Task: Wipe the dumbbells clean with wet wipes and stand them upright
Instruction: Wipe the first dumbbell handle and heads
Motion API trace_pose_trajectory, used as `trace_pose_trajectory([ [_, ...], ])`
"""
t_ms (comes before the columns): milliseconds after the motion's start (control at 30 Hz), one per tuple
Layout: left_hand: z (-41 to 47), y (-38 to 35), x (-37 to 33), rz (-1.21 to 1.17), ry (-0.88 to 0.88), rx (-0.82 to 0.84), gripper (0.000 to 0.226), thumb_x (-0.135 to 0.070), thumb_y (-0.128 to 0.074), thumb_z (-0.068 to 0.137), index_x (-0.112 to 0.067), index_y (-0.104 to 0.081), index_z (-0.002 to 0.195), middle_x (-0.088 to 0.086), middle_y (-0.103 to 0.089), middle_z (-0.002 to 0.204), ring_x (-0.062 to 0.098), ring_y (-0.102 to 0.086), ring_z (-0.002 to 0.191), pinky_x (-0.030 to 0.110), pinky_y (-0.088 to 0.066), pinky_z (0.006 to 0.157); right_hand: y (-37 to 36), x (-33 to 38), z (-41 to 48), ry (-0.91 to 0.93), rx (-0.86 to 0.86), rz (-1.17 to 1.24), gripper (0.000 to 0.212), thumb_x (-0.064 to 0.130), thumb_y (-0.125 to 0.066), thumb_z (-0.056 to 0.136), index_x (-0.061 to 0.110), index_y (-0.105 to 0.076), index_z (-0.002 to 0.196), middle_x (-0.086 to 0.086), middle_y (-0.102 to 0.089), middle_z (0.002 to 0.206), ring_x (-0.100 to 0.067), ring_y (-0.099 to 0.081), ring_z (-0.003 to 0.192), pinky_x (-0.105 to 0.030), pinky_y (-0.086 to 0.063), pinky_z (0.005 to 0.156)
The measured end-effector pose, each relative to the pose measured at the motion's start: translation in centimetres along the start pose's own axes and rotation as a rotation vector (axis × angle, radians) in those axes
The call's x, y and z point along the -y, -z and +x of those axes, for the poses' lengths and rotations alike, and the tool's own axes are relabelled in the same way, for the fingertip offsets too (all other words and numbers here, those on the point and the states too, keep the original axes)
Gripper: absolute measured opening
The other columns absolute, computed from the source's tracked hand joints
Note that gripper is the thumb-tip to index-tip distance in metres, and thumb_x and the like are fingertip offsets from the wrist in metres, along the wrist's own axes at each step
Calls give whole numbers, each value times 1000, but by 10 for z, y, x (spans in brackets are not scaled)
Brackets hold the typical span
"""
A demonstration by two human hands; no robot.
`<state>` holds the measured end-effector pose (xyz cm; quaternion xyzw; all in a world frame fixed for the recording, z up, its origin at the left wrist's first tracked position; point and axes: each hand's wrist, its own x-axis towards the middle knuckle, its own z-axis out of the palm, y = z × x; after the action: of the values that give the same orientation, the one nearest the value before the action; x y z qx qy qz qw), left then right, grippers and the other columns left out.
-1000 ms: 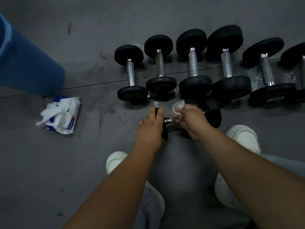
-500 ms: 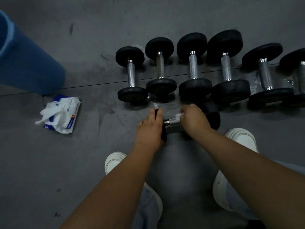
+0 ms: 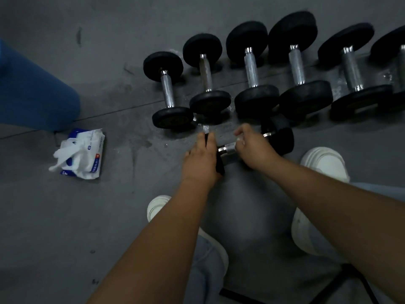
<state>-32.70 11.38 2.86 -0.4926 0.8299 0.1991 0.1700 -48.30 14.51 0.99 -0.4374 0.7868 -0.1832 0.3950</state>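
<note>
While left hand point(image 3: 201, 159) clamped the dumbbell point(image 3: 282, 139) by one head on the floor point(image 3: 131, 216) | right hand point(image 3: 254, 148) clenched wet wipe point(image 3: 240, 139) round its handle | row of dumbbells point(image 3: 252, 69) lay behind

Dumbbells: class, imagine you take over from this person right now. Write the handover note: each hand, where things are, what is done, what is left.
The left hand grips the left head of the dumbbell lying on the floor.
The right hand holds a wet wipe round its steel handle.
A row of six dumbbells sits beyond, seemingly all lying down; the wet-wipe pack is on the floor, left.
Done: this handle is being wiped; which others are clean cannot be told.
Left: finish wiping, stand every dumbbell upright.
</note>
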Motion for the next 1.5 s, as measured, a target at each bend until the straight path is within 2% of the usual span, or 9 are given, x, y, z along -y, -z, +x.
trace_pose_trajectory([
  [133, 7, 9, 0, -2, 12, 43, 120, -32, -88, 64, -16, -9, 154, 10, -16, 156, 35, -47, 127, 45, -41, 99, -1, 10, 0, -177, 17, 276, 9, 14, -55, 82, 13, -64, 83, -7, -62, 75, -17, -54, 64, -26, -43, 59],
  [233, 10, 10, 2, -20, 6, 59, 121, -30, -89, 61, -17, -12, 153, 9, -19, 153, 34, -49, 124, 46, -43, 98, 1, 16, 4, -227, 63, 306, 28, 17, -49, 80, 12, -58, 54, -1, -55, 48, -12, -45, 43, -21, -32, 45],
  [467, 12, 7, 4, -20, -3, 37, 120, -32, -87, 62, -17, -11, 154, 9, -19, 153, 34, -49, 125, 46, -43, 97, 0, 22, 14, -262, 160, 405, 23, 12, -48, 88, 17, -55, 67, -6, -56, 60, -20, -46, 51, -25, -37, 49],
  [567, 12, 8, 4, -20, -3, 48, 121, -32, -87, 62, -17, -10, 154, 10, -18, 154, 34, -48, 126, 46, -43, 97, -3, 20, 14, -251, 71, 276, 2, 14, -55, 84, 12, -57, 85, -4, -61, 67, -17, -54, 58, -24, -39, 53],
  [700, 11, 8, 3, -15, -3, 60, 123, -32, -88, 63, -16, -7, 154, 9, -16, 154, 35, -47, 126, 48, -42, 99, -4, 17, 14, -272, -49, 206, 39, 17, -66, 81, 11, -50, 115, -6, -60, 94, -21, -60, 84, -25, -48, 70],
  [933, 10, 9, 3, -15, 0, 59, 122, -32, -86, 65, -16, -6, 154, 8, -16, 153, 35, -48, 124, 48, -41, 99, -7, 10, 9, -253, 88, 405, 14, 10, -52, 86, 8, -61, 74, -6, -61, 59, -10, -46, 42, -17, -31, 33],
  [1233, 11, 7, 3, -17, 28, 56, 122, -32, -89, 61, -17, -11, 153, 9, -15, 157, 36, -50, 125, 44, -44, 95, -1, 9, 1, 31, 45, -53, 14, 17, -51, 94, 9, -62, 94, -12, -65, 99, -26, -58, 93, -27, -37, 72],
  [1400, 11, 11, 3, -5, 16, 36, 118, -32, -89, 61, -16, -15, 152, 9, -22, 153, 36, -50, 124, 46, -44, 95, 2, 13, 4, 29, 116, -211, 23, 28, -42, 93, 11, -55, 83, -19, -63, 98, -32, -58, 92, -31, -36, 68],
  [1500, 12, 12, 3, 1, 17, 62, 121, -33, -89, 61, -17, -12, 153, 9, -19, 154, 36, -48, 127, 45, -43, 97, 0, 20, 13, 19, 89, -144, 20, 20, -41, 97, 6, -55, 95, -22, -63, 102, -34, -59, 96, -33, -43, 74],
])
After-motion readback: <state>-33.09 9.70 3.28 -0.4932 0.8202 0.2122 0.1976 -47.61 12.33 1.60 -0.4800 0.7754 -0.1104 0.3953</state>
